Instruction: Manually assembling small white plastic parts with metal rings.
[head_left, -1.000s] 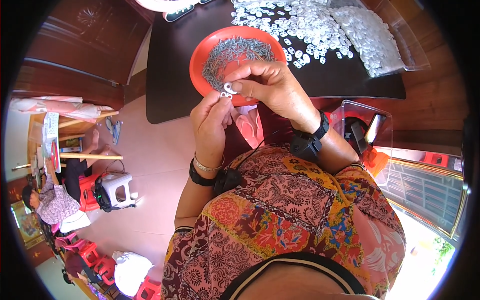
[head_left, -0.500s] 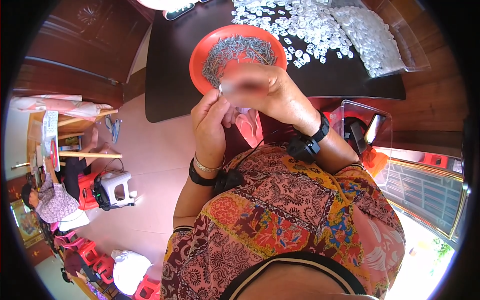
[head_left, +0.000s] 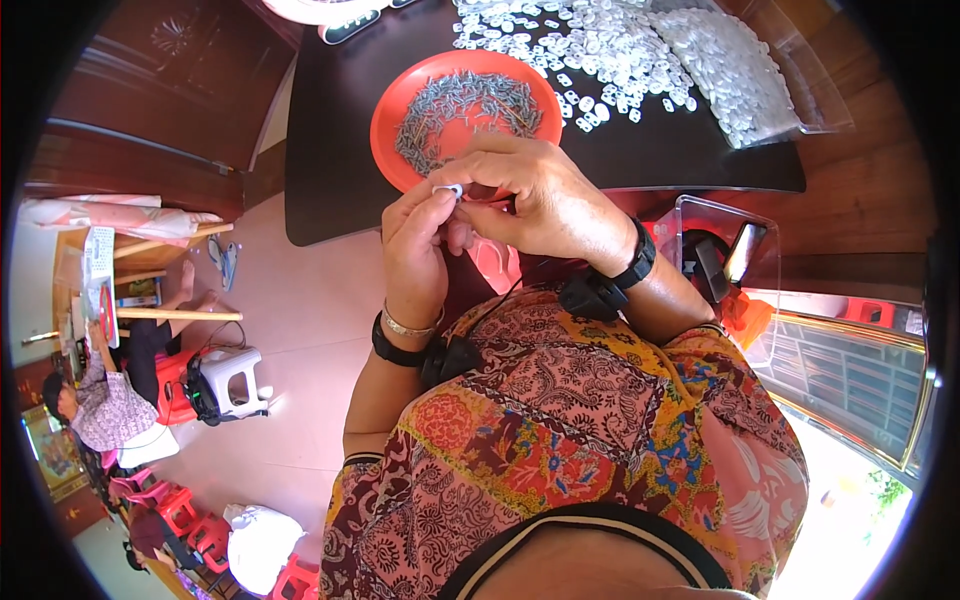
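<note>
My left hand pinches a small white plastic piece between thumb and fingertips, just off the near rim of a red round tray. My right hand is curled close against it, its fingertips bent toward the piece. Whether those right fingers hold anything is hidden. Small grey screws lie in a ring in the tray, leaving bare red in its middle. Loose white plastic pieces with holes are spread over the dark table at the far right.
A clear bag full of white pieces lies at the table's right. Below it stands a clear plastic bin holding dark items and an orange bag. At far left a person sits near a white stool and red stools.
My right hand has turned and come down from over the tray to the white piece in my left hand. The view has shifted slightly.
</note>
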